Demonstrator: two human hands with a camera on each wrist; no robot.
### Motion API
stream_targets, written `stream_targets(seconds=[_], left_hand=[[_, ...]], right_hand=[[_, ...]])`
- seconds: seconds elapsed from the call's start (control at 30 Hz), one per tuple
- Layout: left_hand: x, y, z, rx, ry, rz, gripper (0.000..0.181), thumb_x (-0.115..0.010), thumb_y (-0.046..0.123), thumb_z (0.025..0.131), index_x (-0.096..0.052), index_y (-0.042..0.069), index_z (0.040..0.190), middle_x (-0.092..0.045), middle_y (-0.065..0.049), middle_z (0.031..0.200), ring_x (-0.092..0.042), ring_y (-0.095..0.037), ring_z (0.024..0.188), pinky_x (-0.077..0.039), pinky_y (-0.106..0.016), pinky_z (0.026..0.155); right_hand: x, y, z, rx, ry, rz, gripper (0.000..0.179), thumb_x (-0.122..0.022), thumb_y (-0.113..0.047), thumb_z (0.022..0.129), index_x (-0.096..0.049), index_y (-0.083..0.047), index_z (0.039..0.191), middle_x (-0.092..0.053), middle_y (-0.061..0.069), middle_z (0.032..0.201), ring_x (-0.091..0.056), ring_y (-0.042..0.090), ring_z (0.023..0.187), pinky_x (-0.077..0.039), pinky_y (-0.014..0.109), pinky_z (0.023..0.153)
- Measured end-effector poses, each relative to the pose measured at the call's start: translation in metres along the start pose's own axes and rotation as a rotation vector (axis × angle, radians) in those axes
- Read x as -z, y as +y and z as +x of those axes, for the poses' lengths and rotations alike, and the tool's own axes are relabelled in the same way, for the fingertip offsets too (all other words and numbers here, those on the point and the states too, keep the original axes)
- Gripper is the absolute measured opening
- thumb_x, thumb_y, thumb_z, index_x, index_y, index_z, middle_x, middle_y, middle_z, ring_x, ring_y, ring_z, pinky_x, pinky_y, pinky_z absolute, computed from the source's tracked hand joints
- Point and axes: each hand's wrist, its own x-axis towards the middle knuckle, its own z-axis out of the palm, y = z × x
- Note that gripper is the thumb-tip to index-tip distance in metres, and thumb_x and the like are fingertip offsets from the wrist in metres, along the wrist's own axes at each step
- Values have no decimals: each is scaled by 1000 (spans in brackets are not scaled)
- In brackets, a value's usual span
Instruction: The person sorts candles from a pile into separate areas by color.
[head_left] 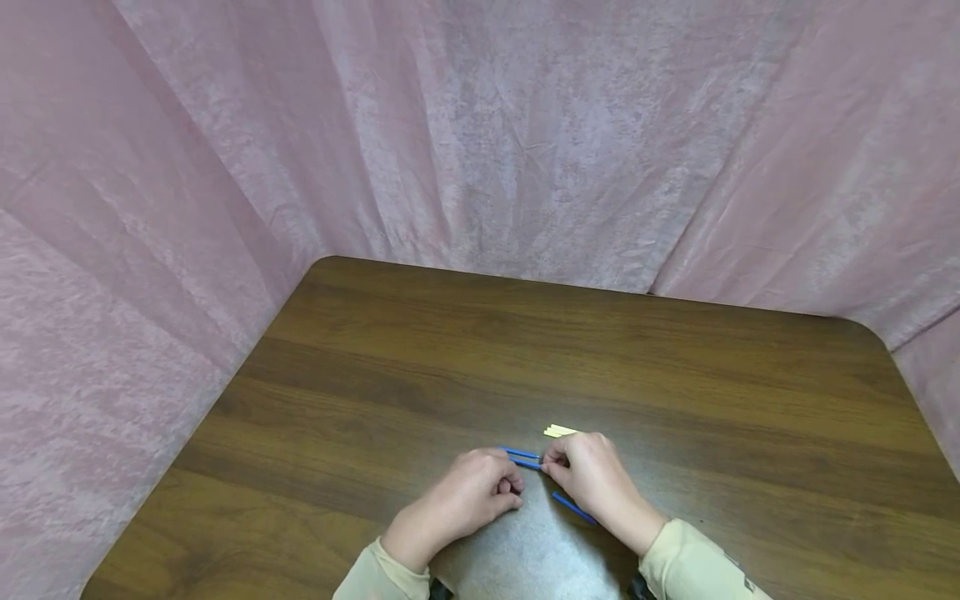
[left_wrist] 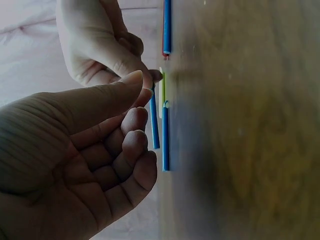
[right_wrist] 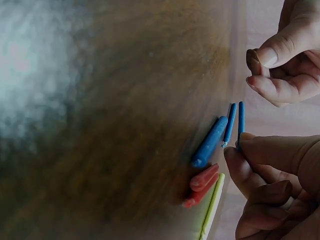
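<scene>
My right hand [head_left: 596, 475] pinches one end of a slim blue stick [right_wrist: 241, 120] between thumb and forefinger, and the stick points toward my left hand. Beside it on the table lies a second blue stick [right_wrist: 230, 125], nearly parallel. My left hand [head_left: 468, 492] hovers at the far end of these two, fingers loosely bent, with nothing visible in its grasp. Nearer my body, under the right forearm, is a third blue stick [head_left: 573, 507]. Yellow sticks [head_left: 558, 431] lie together just beyond the right hand, which partly covers them. Red sticks [right_wrist: 201, 187] show in the right wrist view.
The brown wooden table [head_left: 450, 358] has rounded far corners and stretches well past both hands. Pink velvety curtains [head_left: 525, 142] hang behind it and along its left side. Light-coloured sleeves [head_left: 693, 558] cover both forearms.
</scene>
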Motion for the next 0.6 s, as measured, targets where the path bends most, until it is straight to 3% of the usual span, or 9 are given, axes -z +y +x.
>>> stream_targets(seconds=[0.43,0.6], left_hand=[[-3,4,-1,-44,-31,-54,11,-81,14,77,-71,14,83,-57,16,69,-51,4,70,-41,-16,72],[-3,5,-2,-75,-40,-30,12,-81,16,77,-71,15,83,-57,16,70,-52,4,71,-41,-17,75]], right_hand=[[-3,-2,6,-13,-29,16,17,-81,-9,73,-71,-19,65,-64,-15,63,-63,10,64,-47,31,61],[-4,-3,7,-9,-28,20,17,-81,-9,73,-71,-20,65,-64,-15,62,-63,11,64,-47,31,61]])
